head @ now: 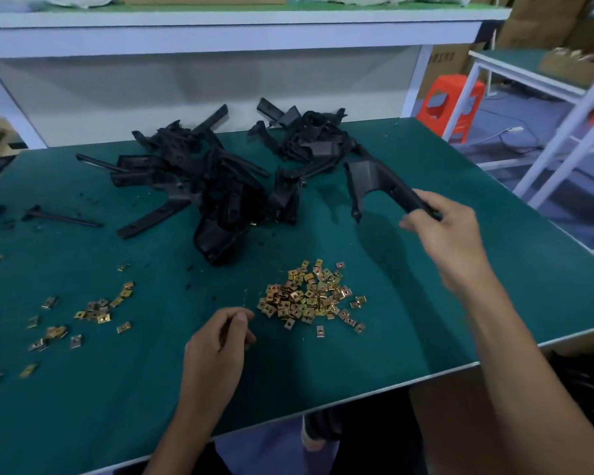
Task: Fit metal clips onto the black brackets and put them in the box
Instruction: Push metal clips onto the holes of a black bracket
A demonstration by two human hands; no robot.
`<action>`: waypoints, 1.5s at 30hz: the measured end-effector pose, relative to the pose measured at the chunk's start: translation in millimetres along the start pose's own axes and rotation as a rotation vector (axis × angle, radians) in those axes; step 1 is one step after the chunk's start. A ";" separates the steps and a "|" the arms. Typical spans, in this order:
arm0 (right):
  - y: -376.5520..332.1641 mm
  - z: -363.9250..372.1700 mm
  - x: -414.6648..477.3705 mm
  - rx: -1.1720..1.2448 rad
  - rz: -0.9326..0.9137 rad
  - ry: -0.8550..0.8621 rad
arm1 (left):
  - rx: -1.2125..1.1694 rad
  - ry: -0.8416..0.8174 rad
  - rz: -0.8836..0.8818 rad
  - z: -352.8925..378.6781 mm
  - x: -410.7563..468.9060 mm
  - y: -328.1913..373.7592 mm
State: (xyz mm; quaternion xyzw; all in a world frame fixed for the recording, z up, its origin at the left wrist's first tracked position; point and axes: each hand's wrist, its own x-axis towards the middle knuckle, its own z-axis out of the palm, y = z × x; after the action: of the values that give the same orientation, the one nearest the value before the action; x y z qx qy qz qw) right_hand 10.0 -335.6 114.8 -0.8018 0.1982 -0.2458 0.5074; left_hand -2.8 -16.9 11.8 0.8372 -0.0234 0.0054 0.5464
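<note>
My right hand grips one end of a black bracket and holds it just above the green table, right of centre. My left hand rests near the front edge with its fingers curled, just left of a heap of gold metal clips; whether it holds a clip I cannot tell. Two piles of black brackets lie at the back, a large one and a smaller one. The box at the lower right shows dark parts inside.
More clips lie scattered at the front left. A loose black strip lies at the far left. A white shelf runs above the back of the table. An orange stool stands on the floor to the right.
</note>
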 end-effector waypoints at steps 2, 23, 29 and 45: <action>-8.2 -22.8 -17.6 0.070 -0.025 0.003 | 0.027 0.015 -0.004 6.1 2.1 7.3; 32.9 -46.2 -83.3 0.892 0.460 0.095 | 0.629 -0.326 0.375 133.1 90.8 85.1; 20.5 0.6 -110.1 1.260 0.616 -0.016 | 0.258 -0.311 0.215 93.0 64.1 77.4; 19.6 112.8 -153.3 1.290 0.656 -0.413 | -0.508 -0.091 -0.254 -22.4 -26.8 33.7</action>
State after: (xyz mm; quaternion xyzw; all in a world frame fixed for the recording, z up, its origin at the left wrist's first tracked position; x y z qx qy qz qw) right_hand -47.0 -175.8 26.3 -0.2753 0.1443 0.0061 0.9504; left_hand -30.8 -9.1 50.7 0.6689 0.0566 -0.1070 0.7334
